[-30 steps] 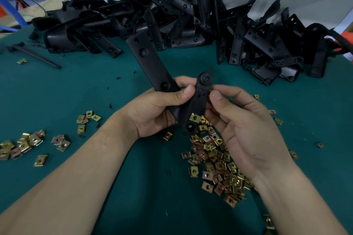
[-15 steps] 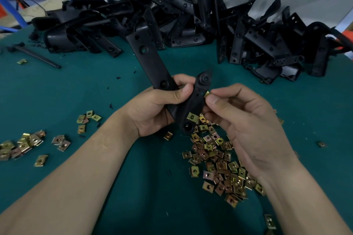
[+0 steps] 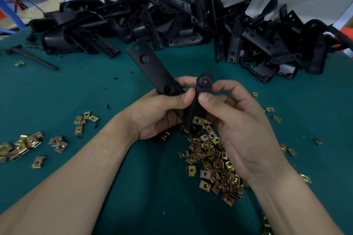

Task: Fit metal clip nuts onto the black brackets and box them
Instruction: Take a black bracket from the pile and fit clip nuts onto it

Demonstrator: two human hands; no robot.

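left hand (image 3: 158,112) gripping black bracket (image 3: 152,70) above table (image 3: 57,91) middle, right hand (image 3: 242,129) pinching its upper tab, loose clip nuts (image 3: 215,166) beneath

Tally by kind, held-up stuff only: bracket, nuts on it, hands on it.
Black bracket: 1
Clip nut showing on it: 1
Hands gripping it: 2, left hand and right hand
Total: 4

The left arm (image 3: 76,177) is bare and comes in from 7 o'clock. The right arm (image 3: 282,200) is bare too, at 5 o'clock. The left hand (image 3: 152,114) and right hand (image 3: 242,129) are bare, with short thumb nails (image 3: 203,98).
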